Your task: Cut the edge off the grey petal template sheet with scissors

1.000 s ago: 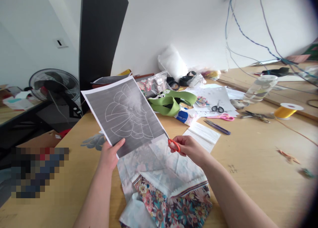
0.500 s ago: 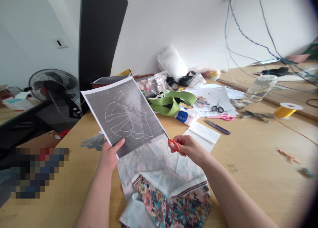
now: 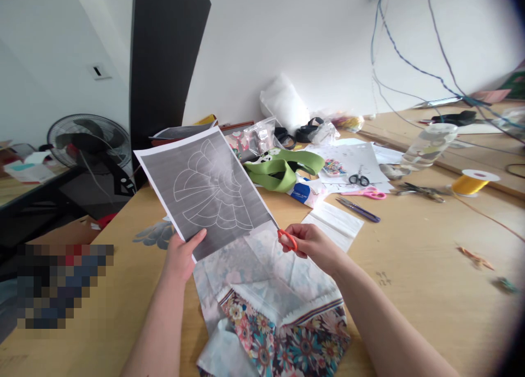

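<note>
My left hand grips the lower left edge of a printed paper sheet, thumb on top. The sheet is dark grey with a white outlined scalloped, fan-like pattern and a white border. It is held tilted above the table. In my right hand are small orange-handled scissors, fingers closed on the handles. Their blades reach the sheet's lower right corner; whether they are parted I cannot tell. Below both hands lies a folded floral fabric, its pale reverse side partly turned up.
Behind the sheet sit a green strap, a box of coloured pins, black scissors and pink scissors. Purple thread snips, a yellow spool and a clear bottle stand or lie on the right. A fan is at left.
</note>
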Demonstrator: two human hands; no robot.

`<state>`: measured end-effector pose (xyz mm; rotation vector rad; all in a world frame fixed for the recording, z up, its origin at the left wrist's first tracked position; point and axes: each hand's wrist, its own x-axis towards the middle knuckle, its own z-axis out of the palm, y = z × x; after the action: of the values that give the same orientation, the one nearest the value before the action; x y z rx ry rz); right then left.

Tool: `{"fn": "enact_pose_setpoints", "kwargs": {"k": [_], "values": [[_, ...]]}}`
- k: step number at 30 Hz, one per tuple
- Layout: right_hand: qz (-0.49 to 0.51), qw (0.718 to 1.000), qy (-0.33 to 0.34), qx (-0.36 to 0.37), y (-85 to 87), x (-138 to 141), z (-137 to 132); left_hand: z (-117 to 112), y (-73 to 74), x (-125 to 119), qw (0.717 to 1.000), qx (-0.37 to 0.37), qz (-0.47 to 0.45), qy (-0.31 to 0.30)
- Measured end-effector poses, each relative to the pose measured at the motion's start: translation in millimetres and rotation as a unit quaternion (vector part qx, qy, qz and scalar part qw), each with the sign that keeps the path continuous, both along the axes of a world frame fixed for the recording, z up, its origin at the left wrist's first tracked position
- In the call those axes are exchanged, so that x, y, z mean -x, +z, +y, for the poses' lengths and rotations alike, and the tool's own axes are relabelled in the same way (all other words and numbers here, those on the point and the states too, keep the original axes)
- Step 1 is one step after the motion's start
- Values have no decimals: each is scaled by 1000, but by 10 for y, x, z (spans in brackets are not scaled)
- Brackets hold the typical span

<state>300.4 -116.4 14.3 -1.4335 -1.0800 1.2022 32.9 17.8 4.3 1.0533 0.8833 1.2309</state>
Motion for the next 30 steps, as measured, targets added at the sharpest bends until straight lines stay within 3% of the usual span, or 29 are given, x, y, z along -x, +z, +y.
{"fn": "enact_pose_setpoints", "kwargs": {"k": [30], "values": [[2, 1000, -1, -15, -55, -15, 14, 12, -35, 5, 1000, -5, -6, -11]]}}
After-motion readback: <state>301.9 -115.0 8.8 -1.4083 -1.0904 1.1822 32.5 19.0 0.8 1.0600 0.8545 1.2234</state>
